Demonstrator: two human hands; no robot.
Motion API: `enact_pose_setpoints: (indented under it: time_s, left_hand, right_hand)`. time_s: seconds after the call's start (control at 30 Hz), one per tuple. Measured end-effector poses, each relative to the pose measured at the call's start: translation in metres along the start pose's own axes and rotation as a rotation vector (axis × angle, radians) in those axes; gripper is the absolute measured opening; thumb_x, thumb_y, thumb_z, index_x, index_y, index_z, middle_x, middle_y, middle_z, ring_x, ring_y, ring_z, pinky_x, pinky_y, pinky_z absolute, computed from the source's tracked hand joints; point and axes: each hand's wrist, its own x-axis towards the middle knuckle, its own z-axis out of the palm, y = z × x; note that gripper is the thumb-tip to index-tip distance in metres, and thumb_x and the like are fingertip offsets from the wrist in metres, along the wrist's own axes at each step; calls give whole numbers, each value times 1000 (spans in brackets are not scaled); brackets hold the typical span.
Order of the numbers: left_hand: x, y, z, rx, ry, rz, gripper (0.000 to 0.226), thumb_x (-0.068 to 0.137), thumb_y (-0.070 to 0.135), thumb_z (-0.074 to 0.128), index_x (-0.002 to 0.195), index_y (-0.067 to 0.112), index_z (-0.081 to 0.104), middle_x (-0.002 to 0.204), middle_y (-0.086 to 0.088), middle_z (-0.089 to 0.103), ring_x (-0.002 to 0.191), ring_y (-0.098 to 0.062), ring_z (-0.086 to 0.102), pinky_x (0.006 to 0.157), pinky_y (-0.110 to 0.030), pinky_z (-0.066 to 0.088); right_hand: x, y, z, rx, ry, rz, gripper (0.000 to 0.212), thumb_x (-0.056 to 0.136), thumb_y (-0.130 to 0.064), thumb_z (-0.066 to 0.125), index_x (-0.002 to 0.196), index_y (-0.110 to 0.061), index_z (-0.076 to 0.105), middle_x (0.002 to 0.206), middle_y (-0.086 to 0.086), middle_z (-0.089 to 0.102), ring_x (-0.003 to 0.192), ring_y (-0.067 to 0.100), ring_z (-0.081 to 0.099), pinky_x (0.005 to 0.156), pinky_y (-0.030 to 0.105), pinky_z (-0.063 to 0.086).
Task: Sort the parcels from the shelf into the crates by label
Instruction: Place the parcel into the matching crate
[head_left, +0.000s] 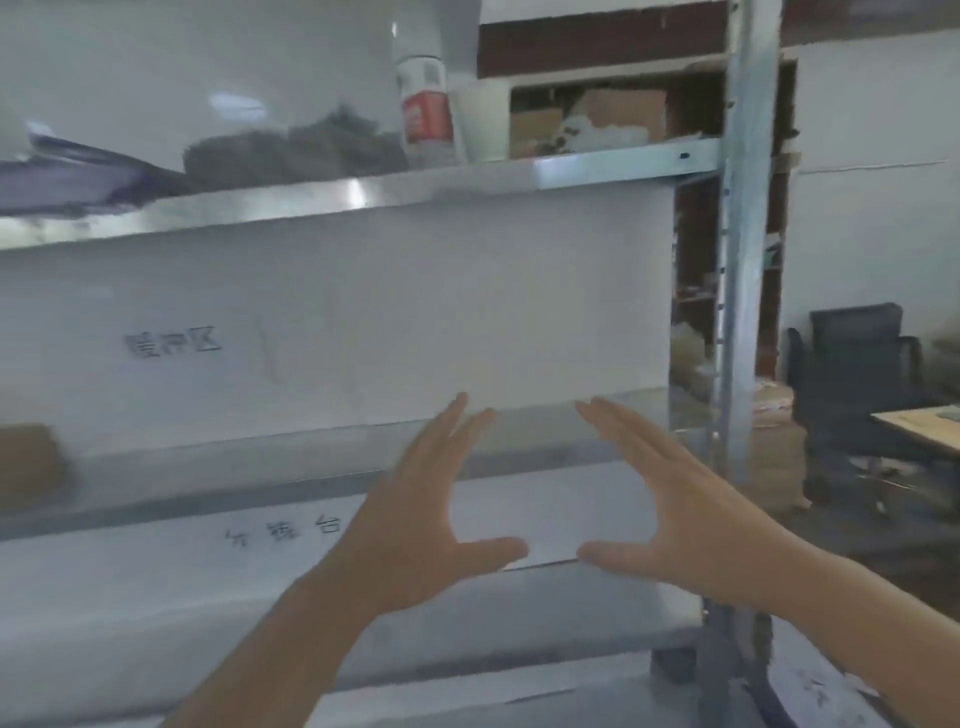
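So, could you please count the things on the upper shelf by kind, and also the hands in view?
Spray can, white with a red band: 1
White cup: 1
Dark grey bag, blurred: 1
Purple flat item at the left edge, too blurred to identify: 1
Hands, left hand and right hand, both open and holding nothing: 2
Total: 6

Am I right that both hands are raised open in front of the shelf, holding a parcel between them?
Not quite. The head view shows the left hand and the right hand raised open in front of the shelf, palms facing each other, but nothing is between them. They hold no parcel; only the white sheet hanging on the shelf shows through the gap.
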Motion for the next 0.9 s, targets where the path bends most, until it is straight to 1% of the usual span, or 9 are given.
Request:
enact_pose_setpoints:
  time_s: [0.1,0.23,0.33,0.4,0.47,0.57,0.7,0.8,0.9]
  left_hand:
    - [-64,-54,-62,86,26,-114,110,76,71,77,150,69,-5,159,46,-21,154,9,4,120,-39,35]
    - [-148,-124,-146,191,47,-223,113,76,70,77,156,60,-3,158,46,-20,150,15,3,117,-33,33]
    - [-204,-175,-204,270,80,-295,114,76,73,76,156,60,-5,158,46,-20,150,14,1,119,-33,30]
    - [-237,-203,-238,309,96,-354,114,76,76,73,155,60,-7,159,45,-20,153,9,2,121,-36,30]
    - [-262,-229,-266,334,111,-405,115,76,78,71,157,59,-8,161,43,-18,153,8,4,123,-37,28]
    - [-290,-267,-297,353,119,-477,115,76,78,71,157,58,-8,164,40,-15,149,8,7,123,-37,28]
    - [-312,-322,-324,352,123,-562,115,76,79,70,157,57,-7,165,38,-15,156,-2,9,124,-40,25]
    - [-319,-364,-336,343,118,-604,115,75,80,69,159,56,-6,166,37,-13,157,-4,9,124,-41,26]
    - [-315,-411,-345,321,111,-653,115,75,81,69,159,55,-5,167,35,-9,157,-5,10,125,-45,27]
  right_hand:
    - [48,-75,50,57,-19,-122,115,73,-77,73,149,-72,-13,159,-48,-16,155,-10,-5,129,44,23]
    - [101,-183,120,148,-39,-254,114,74,-76,74,150,-71,-10,161,-47,-11,153,-14,-4,129,39,20]
    - [138,-257,167,207,-49,-345,114,74,-75,75,151,-71,-9,162,-45,-8,154,-12,-1,129,39,19]
    - [160,-301,194,247,-64,-386,113,74,-76,74,152,-70,-7,165,-43,-5,156,-8,2,129,43,20]
    - [183,-339,219,286,-75,-424,113,74,-76,74,154,-68,-5,166,-41,-2,157,-6,4,129,46,22]
    - [215,-387,251,312,-85,-474,114,73,-76,75,156,-65,-3,167,-39,1,157,-5,7,128,47,25]
    - [258,-435,289,342,-124,-508,113,74,-73,76,156,-65,-1,167,-37,2,157,-3,10,128,45,26]
    - [295,-458,318,361,-146,-532,115,69,-81,72,156,-65,-1,167,-38,2,157,-1,12,127,47,28]
    - [337,-472,348,370,-168,-532,114,71,-77,75,156,-64,0,167,-38,2,157,0,13,127,46,29]
